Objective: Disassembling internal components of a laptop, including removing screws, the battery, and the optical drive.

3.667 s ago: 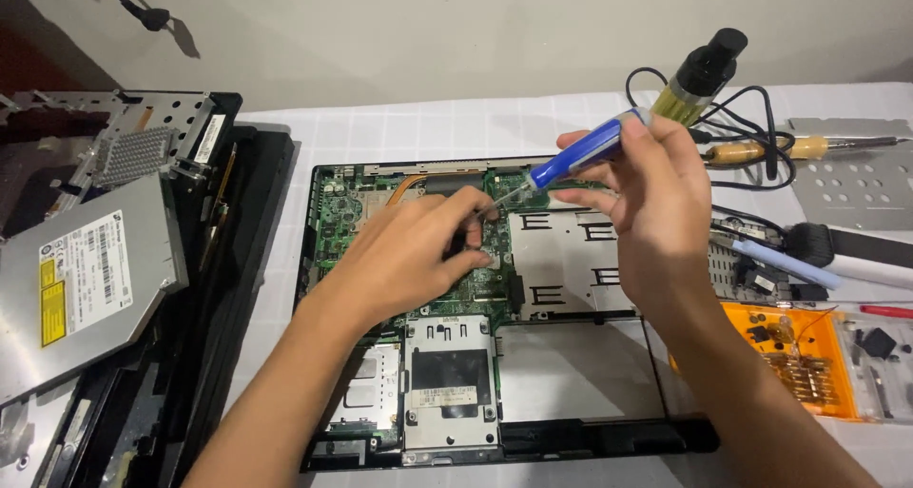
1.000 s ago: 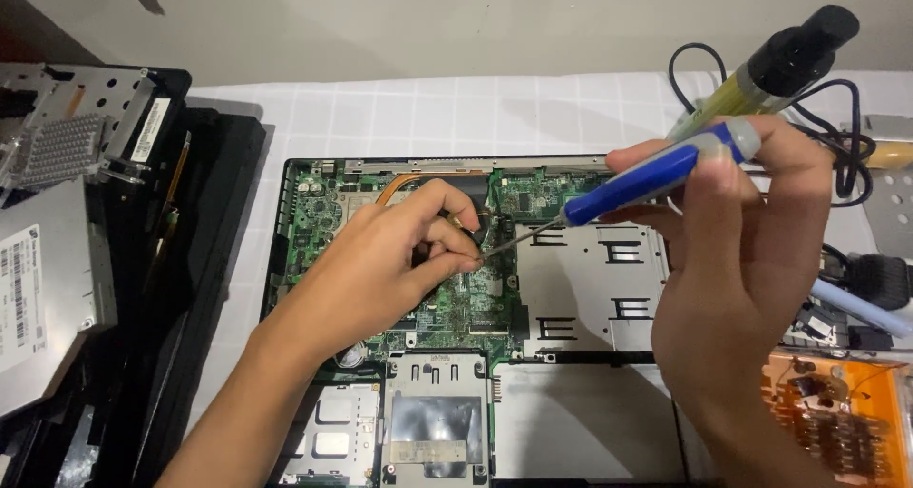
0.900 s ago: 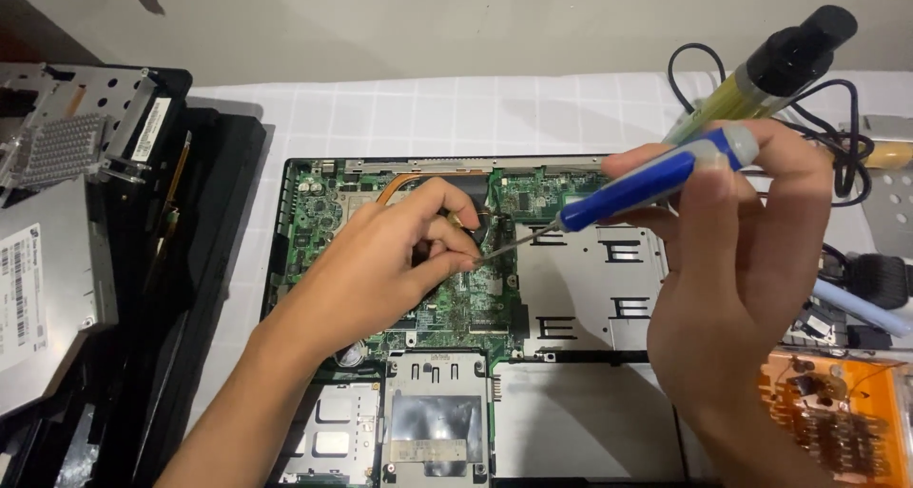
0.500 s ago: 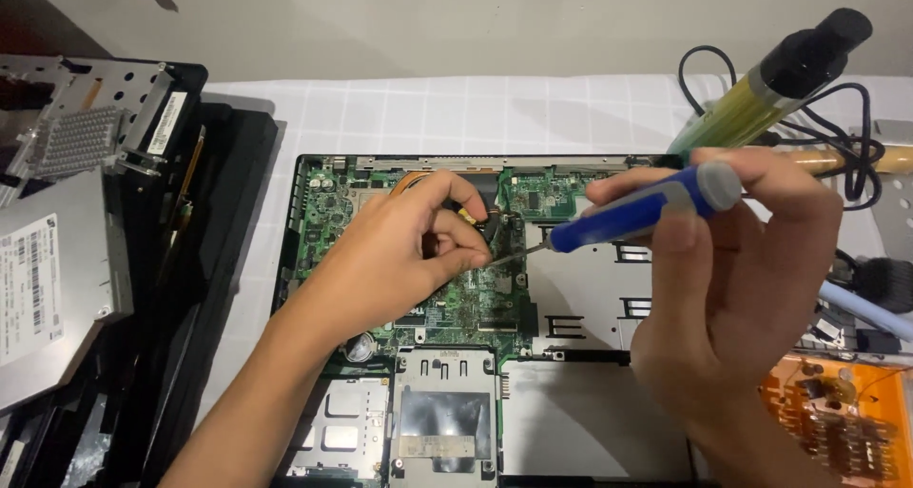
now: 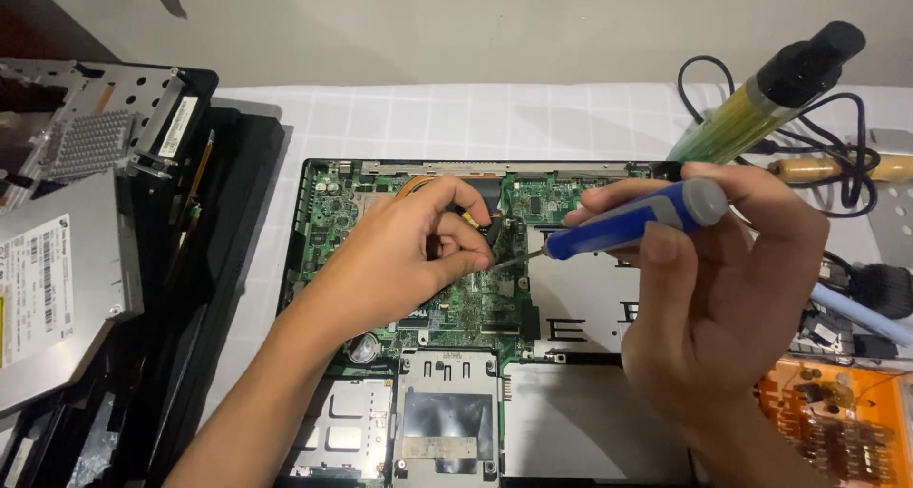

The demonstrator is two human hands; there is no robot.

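Screwdriver work on opened laptop chassis, head view.

Right hand [image 5: 723, 298] grips a blue-handled screwdriver [image 5: 632, 226], fingers wrapped round the handle, shaft slanting down-left so its tip meets the green motherboard [image 5: 466, 298] just beside the left fingertips. Left hand [image 5: 409, 255] rests on the board, thumb and forefinger pinched together at the tip; whether they hold anything small cannot be told. Laptop chassis [image 5: 590, 421] lies flat on the white-tiled worktop [image 5: 475, 117], between both forearms. Optical drive [image 5: 57, 288] and a perforated metal bracket [image 5: 90, 136] sit well apart at left on black panels. Yellow-green tool with black cap [image 5: 770, 93], wooden-handled tool [image 5: 837, 169] and orange parts box [image 5: 837, 421] lie at right.
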